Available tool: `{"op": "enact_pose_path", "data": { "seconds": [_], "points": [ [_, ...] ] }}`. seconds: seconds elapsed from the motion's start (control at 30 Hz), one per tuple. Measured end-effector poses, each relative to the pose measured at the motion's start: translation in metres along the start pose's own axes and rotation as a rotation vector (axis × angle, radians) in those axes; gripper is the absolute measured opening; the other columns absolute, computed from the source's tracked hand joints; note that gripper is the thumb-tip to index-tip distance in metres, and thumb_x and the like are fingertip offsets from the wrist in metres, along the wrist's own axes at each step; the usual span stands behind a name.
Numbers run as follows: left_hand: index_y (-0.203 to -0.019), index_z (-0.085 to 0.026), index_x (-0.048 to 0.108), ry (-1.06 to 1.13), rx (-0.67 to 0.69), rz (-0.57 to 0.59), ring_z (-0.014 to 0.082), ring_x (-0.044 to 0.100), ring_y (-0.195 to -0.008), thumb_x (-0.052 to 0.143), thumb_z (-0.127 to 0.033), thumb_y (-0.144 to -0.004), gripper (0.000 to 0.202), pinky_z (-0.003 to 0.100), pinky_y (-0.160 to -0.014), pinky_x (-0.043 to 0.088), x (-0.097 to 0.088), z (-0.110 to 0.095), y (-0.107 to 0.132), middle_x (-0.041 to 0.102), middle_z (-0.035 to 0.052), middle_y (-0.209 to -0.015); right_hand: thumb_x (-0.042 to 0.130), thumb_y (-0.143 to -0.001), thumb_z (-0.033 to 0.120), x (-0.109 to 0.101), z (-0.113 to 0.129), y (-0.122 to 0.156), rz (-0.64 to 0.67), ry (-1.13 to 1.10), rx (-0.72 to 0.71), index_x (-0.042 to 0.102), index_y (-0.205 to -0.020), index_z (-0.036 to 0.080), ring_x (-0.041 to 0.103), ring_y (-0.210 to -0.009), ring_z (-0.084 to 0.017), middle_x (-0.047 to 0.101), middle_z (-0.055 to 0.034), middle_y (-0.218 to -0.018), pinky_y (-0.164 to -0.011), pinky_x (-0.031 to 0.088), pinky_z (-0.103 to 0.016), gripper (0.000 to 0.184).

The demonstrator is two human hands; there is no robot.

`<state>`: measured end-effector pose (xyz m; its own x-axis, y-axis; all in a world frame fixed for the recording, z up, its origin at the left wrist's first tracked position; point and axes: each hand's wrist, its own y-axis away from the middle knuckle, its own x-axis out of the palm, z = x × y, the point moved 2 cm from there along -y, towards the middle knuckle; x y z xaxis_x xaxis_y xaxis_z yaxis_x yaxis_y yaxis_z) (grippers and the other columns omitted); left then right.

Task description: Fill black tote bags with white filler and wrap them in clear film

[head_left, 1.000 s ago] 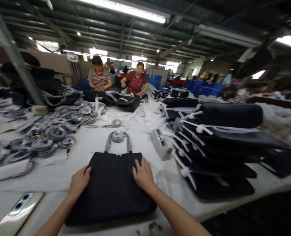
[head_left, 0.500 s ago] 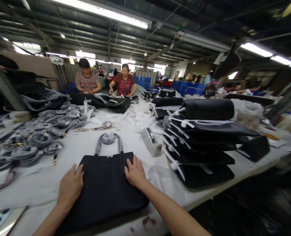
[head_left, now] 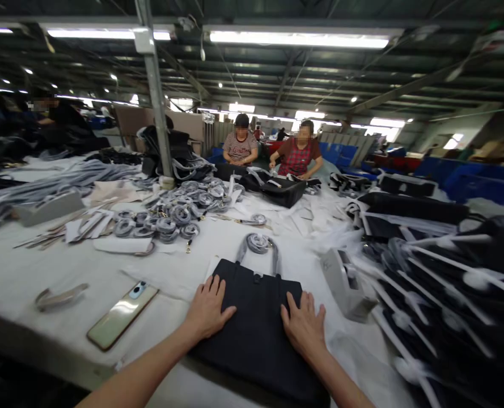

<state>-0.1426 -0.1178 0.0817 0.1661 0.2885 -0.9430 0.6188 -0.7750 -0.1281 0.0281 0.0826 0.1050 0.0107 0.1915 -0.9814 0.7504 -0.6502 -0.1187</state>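
Note:
A black handbag (head_left: 255, 328) lies flat on the white-covered table in front of me, its wrapped handles (head_left: 276, 258) pointing away. Inside the handle loop sits a coiled, wrapped strap (head_left: 258, 243). My left hand (head_left: 209, 309) rests on the bag's left edge, fingers spread. On the right edge my right hand (head_left: 305, 323) lies flat, its fingers apart too. Neither hand grips anything. Close to the right hand stands a grey tape dispenser (head_left: 347, 283).
Black bags with white-wrapped handles (head_left: 447, 300) are stacked on the right, blurred. Several coiled straps (head_left: 179, 215) lie left of centre, near a metal post (head_left: 155, 96). A phone (head_left: 122, 314) lies at left beside a curved strip (head_left: 60, 296). Two people (head_left: 298, 156) work across the table.
My view has swung left, bringing the whole phone and more of the left table into sight. Both hands stay on the bag; the left hand now reaches further onto it, fingers more spread.

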Motion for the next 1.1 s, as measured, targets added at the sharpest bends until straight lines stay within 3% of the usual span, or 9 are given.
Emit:
{"op": "enact_pose_path", "data": {
  "seconds": [0.2,0.4,0.47,0.53,0.6,0.73,0.83,0.97,1.1],
  "points": [
    [-0.143,-0.011,0.035,0.086,-0.015,0.011,0.0382,0.026,-0.139,0.042,-0.061,-0.084,0.078,0.056,-0.109,0.025,-0.005,-0.001,0.0,0.033,0.0215,-0.15,0.046,-0.088,0.043,-0.005,0.016,-0.007,-0.247,0.019,-0.227,0.055,-0.129,0.011,0.027,-0.137,-0.04,0.038,-0.0257,-0.144,-0.106,0.015,-0.064,0.053],
    [-0.135,-0.018,0.047,0.366,-0.026,-0.185,0.0328,0.028,-0.139,0.053,-0.046,-0.084,0.059,0.054,-0.113,0.021,-0.01,0.006,0.002,0.04,0.0142,-0.147,0.034,-0.089,0.028,0.031,0.026,-0.004,-0.15,-0.038,-0.617,0.065,-0.116,0.032,0.043,-0.128,-0.038,0.05,-0.0066,-0.14,-0.095,0.033,-0.068,0.041],
    [-0.13,-0.02,0.05,0.639,-0.197,-0.384,0.0271,0.033,-0.137,0.055,-0.036,-0.085,0.048,0.048,-0.116,0.021,-0.01,0.02,0.01,0.045,0.0112,-0.144,0.036,-0.086,0.023,0.039,0.024,-0.004,-0.189,-0.009,-0.633,0.066,-0.114,0.033,0.044,-0.126,-0.041,0.051,-0.0056,-0.14,-0.093,0.033,-0.07,0.043],
    [-0.128,-0.021,0.049,1.014,-0.544,-0.572,0.0237,0.04,-0.133,0.059,-0.03,-0.083,0.047,0.044,-0.115,0.025,-0.005,0.042,0.024,0.048,0.0107,-0.14,0.037,-0.083,0.02,0.041,0.023,-0.005,-0.202,-0.004,-0.633,0.067,-0.113,0.034,0.044,-0.126,-0.042,0.051,-0.0054,-0.139,-0.092,0.034,-0.07,0.044],
    [-0.122,-0.018,0.049,1.308,-0.86,-0.625,0.0236,0.051,-0.124,0.061,-0.027,-0.083,0.043,0.042,-0.11,0.035,0.002,0.061,0.038,0.054,0.0143,-0.131,0.038,-0.081,0.018,0.038,0.024,-0.005,-0.182,-0.009,-0.616,0.067,-0.113,0.033,0.042,-0.127,-0.042,0.051,-0.0052,-0.14,-0.093,0.033,-0.07,0.046],
    [-0.1,-0.011,0.056,1.54,-1.039,-0.463,0.0221,0.067,-0.099,0.058,-0.029,-0.087,0.023,0.034,-0.093,0.052,0.009,0.081,0.04,0.067,0.0168,-0.102,0.037,-0.08,0.012,0.027,0.028,-0.003,-0.125,-0.019,-0.585,0.065,-0.116,0.032,0.038,-0.13,-0.044,0.048,-0.0067,-0.142,-0.096,0.028,-0.069,0.05],
    [-0.091,-0.011,0.059,1.657,-1.079,-0.315,0.0201,0.07,-0.086,0.061,-0.027,-0.084,0.017,0.029,-0.085,0.055,0.01,0.082,0.017,0.07,0.0122,-0.088,0.038,-0.081,0.013,0.025,0.03,-0.003,-0.117,-0.023,-0.587,0.065,-0.117,0.032,0.04,-0.129,-0.044,0.051,-0.0083,-0.14,-0.096,0.029,-0.069,0.049],
    [-0.086,-0.009,0.061,1.695,-1.112,-0.11,0.0213,0.07,-0.071,0.059,-0.017,-0.083,0.008,0.035,-0.074,0.058,0.009,0.074,-0.016,0.07,0.0089,-0.074,0.041,-0.083,0.016,0.028,0.029,-0.003,-0.151,-0.029,-0.592,0.065,-0.118,0.032,0.041,-0.127,-0.045,0.052,-0.0089,-0.138,-0.095,0.03,-0.068,0.045],
    [-0.093,-0.009,0.062,1.646,-1.029,-0.106,0.0221,0.07,-0.07,0.062,-0.03,-0.083,0.023,0.035,-0.07,0.057,0.004,0.063,-0.02,0.071,0.0085,-0.076,0.04,-0.087,0.027,0.03,0.03,-0.003,-0.196,-0.083,-0.533,0.059,-0.127,0.023,0.041,-0.129,-0.041,0.052,-0.0141,-0.138,-0.098,0.031,-0.064,0.044]
  ]
}}
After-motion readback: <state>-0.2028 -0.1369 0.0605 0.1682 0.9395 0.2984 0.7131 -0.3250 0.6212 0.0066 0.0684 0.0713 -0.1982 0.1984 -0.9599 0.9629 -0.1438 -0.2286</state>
